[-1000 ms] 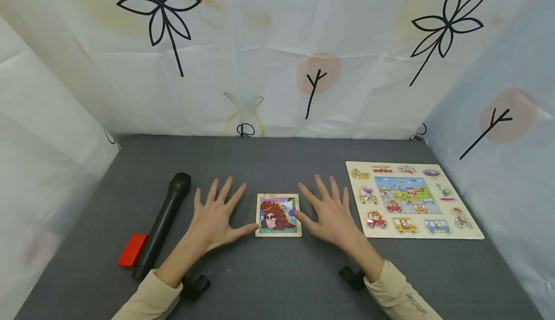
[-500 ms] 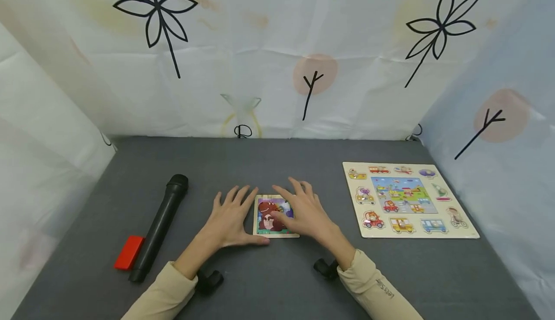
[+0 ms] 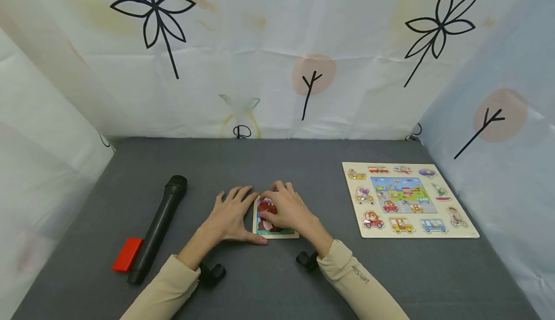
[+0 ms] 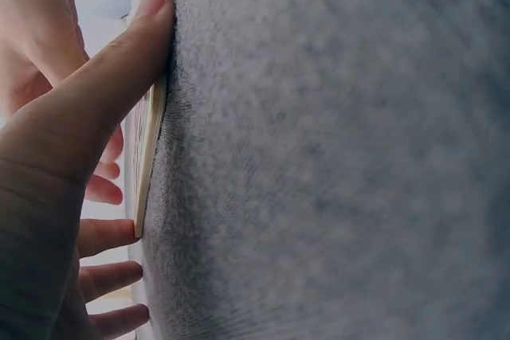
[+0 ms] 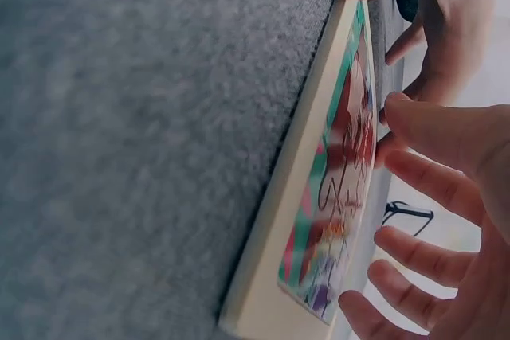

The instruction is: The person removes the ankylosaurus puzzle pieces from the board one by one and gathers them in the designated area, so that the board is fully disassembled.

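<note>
A small wooden dinosaur jigsaw puzzle [image 3: 264,226] lies flat on the grey cloth, partly covered by the right hand in the head view. My left hand [image 3: 229,220] is spread at its left side. In the left wrist view, the left thumb [image 4: 119,61] touches the puzzle's near edge and the index fingertip meets a corner. My right hand [image 3: 289,210] is over the picture with fingers slightly bent. Seen from the right wrist, its fingers [image 5: 430,256] are spread above the puzzle's face [image 5: 339,169], pinching nothing; contact with the pieces cannot be told.
A black microphone [image 3: 158,228] lies slanted at the left, beside a red block [image 3: 127,254]. At the right is a larger wooden vehicle puzzle board [image 3: 403,221]. Printed white curtains [image 3: 260,35] enclose the table's back and sides.
Both hands have come inward to the dinosaur puzzle. The left thumb has come to its near edge; the right hand has moved left over the picture and its fingers have bent.
</note>
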Motion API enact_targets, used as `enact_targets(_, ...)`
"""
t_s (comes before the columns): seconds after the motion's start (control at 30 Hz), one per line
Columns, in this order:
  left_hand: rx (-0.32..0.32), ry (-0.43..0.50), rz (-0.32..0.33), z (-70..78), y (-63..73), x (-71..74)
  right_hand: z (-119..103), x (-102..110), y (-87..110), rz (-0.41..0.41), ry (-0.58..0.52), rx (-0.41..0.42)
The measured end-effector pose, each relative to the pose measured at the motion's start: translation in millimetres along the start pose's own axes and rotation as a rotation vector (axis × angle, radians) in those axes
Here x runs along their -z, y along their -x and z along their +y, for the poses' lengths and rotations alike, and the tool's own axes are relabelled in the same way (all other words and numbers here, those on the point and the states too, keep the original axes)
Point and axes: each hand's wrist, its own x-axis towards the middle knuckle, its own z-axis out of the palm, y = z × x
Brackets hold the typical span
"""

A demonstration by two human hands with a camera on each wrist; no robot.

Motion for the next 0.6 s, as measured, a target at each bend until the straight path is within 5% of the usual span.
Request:
enact_targets(0.3,0.001,0.028,0.013,-3.0,2.0,-1.7,0.0,-3.1,-14.4,-0.103,-0.005,-0.061)
enact_targets(0.6,-0.003,0.036,-0.005,-4.8,3.1,1.7,-3.4,0.1,-18.2,-0.117,0.013,-0.082)
